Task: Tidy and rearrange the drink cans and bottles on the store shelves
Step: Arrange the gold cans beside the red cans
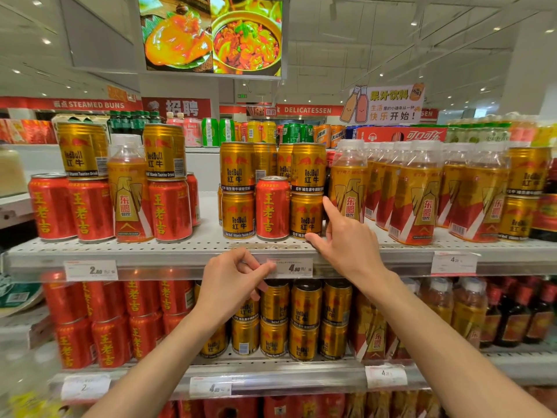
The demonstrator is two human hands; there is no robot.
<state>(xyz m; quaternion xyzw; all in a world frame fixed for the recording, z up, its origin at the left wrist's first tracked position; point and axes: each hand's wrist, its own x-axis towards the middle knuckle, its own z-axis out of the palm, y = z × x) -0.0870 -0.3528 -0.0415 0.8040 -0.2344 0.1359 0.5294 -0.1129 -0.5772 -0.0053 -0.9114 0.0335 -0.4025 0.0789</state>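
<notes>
On the upper shelf (193, 247) a red can (272, 208) stands among stacked gold Red Bull cans (238, 214). My right hand (346, 247) reaches the lower gold can (306, 217) just right of it. The index finger lies straight up that can's right side and the thumb touches its base. My left hand (232, 280) hovers in front of the shelf edge with fingers curled in and nothing in it, its thumb by the price tag (294, 268). At the left, red cans (90, 209), gold cans (164, 152) and an orange bottle (128, 191) stand mixed.
Rows of orange bottles (422, 194) fill the upper shelf to the right of my right hand. The lower shelf holds red cans (108, 321), gold cans (304, 321) and dark bottles (518, 312). A bare strip of shelf lies between the left group and the gold stacks.
</notes>
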